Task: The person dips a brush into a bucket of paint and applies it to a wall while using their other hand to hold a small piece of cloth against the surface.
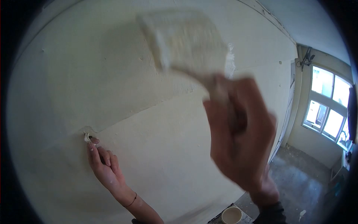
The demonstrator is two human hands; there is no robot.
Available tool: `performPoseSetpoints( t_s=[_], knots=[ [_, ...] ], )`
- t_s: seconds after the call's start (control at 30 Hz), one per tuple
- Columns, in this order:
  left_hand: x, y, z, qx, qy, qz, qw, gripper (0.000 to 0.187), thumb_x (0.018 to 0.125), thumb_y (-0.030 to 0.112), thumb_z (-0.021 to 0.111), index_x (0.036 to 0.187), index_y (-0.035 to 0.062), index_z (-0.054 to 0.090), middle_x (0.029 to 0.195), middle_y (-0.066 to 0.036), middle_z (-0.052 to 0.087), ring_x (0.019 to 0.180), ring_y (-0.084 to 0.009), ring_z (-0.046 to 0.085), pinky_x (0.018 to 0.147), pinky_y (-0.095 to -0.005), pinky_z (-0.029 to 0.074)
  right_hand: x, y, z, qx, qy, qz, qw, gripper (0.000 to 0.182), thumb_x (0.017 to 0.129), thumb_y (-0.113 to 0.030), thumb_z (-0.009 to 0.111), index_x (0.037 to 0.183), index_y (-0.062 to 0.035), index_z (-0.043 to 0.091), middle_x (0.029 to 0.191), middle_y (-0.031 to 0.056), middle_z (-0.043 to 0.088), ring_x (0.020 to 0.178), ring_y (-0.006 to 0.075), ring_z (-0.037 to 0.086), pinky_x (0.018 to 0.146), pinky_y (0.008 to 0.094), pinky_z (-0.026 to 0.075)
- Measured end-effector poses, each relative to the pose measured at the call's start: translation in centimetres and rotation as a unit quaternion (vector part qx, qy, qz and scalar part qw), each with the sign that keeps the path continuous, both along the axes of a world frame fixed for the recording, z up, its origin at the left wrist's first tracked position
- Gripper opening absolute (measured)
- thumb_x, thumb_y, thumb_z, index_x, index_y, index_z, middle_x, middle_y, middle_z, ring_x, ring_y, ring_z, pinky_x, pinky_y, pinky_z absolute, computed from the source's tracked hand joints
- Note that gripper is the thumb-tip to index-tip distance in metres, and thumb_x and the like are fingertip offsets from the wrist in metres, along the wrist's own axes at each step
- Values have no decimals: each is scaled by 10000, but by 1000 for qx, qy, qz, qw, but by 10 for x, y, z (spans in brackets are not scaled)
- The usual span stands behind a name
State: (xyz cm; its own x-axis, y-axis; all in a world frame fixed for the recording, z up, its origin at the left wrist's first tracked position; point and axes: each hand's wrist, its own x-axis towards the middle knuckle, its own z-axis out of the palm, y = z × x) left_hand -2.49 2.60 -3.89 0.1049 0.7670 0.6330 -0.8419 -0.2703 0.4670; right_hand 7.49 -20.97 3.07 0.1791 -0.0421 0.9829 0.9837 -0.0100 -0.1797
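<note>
Close to the camera, my right hand (242,134) is closed round the handle of what looks like a wide flat paintbrush (186,39). Its broad, whitish head is held up in front of the wall (160,142) and blurred by motion. Lower left, my left hand (106,164) pinches a small whitish thing with a dark spot (87,137) between thumb and fingers, against or very near the wall. That spot lies at the end of a ragged edge line across the pale surface. What the small thing is, I cannot make out.
A round tub of pale, creamy material (231,215) stands at the bottom, by the wall's foot. White smears (230,61) mark the upper wall. To the right are a windowed wall (323,100) and a grey, stained floor (298,183).
</note>
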Motion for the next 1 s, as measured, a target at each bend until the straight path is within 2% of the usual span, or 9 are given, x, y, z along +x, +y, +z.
performPoseSetpoints(
  t_s=[0.07, 0.2, 0.3, 0.43, 0.53, 0.7, 0.8, 0.9, 1.0],
  knots=[
    [-1, 2, -1, 7, -5, -3, 1000, 268, 1008, 301, 439, 998, 41, 503, 530, 57, 259, 394, -18, 150, 343, -205, 134, 20, 7, 31, 7, -98, -7, 995, 100, 846, -13, 588, 938, 20, 564, 563, 47, 528, 480, 49, 473, 407, 235, 300],
    [-3, -1, 2, 14, 6, -11, 1000, 264, 1009, 294, 437, 1003, 38, 501, 528, 54, 261, 394, -23, 158, 345, -205, 140, 34, 33, 64, 18, -121, -72, 990, 78, 854, -8, 574, 928, 16, 582, 594, 118, 570, 464, 127, 522, 434, 283, 354],
    [-2, -1, 2, 1, 9, -7, 1000, 264, 1009, 291, 438, 1002, 35, 503, 529, 54, 261, 394, -25, 156, 345, -206, 141, 23, 27, 32, -42, -64, -49, 996, 101, 853, 2, 582, 947, 41, 584, 636, 135, 581, 491, 145, 544, 460, 299, 390],
    [-2, 0, 1, -8, 4, -10, 1000, 265, 1009, 287, 439, 1000, 31, 506, 530, 54, 258, 392, -26, 152, 342, -211, 141, -7, 9, -50, -88, 36, -29, 995, 183, 817, 63, 610, 997, 87, 585, 680, 122, 579, 523, 139, 539, 442, 291, 384],
    [-2, 0, 1, -9, 3, -7, 1000, 257, 1010, 283, 438, 1004, 35, 507, 531, 53, 253, 391, -24, 149, 341, -211, 139, -19, -6, -57, -88, 52, -2, 995, 185, 801, 83, 616, 983, 84, 584, 653, 115, 563, 502, 117, 503, 433, 282, 372],
    [0, 0, 1, -4, -4, -8, 1000, 253, 1012, 283, 431, 1012, 43, 511, 533, 54, 255, 391, -20, 149, 339, -210, 134, 10, 5, 12, -29, -62, -12, 998, 71, 837, 28, 597, 896, 56, 569, 612, 98, 537, 471, 98, 471, 433, 287, 365],
    [0, 0, 0, 6, -11, -15, 1000, 255, 1012, 286, 432, 1018, 44, 512, 535, 53, 261, 391, -20, 151, 338, -209, 134, 28, 25, 36, 4, -77, -26, 997, 69, 849, 6, 591, 899, 50, 572, 598, 85, 508, 472, 97, 457, 433, 286, 349],
    [0, 1, -1, 4, -13, -16, 1000, 258, 1011, 286, 435, 1023, 41, 513, 536, 51, 267, 389, -21, 156, 336, -207, 136, 20, 22, 6, -35, -43, -35, 998, 92, 839, 27, 591, 925, 58, 578, 602, 99, 511, 479, 114, 473, 440, 293, 363],
    [0, 1, -2, -1, -10, -6, 1000, 263, 1011, 286, 435, 1029, 36, 514, 536, 49, 269, 388, -21, 160, 335, -207, 137, -3, 6, -49, -80, 57, -30, 995, 173, 803, 57, 625, 970, 77, 586, 629, 118, 547, 479, 152, 494, 453, 301, 396]
  ],
)
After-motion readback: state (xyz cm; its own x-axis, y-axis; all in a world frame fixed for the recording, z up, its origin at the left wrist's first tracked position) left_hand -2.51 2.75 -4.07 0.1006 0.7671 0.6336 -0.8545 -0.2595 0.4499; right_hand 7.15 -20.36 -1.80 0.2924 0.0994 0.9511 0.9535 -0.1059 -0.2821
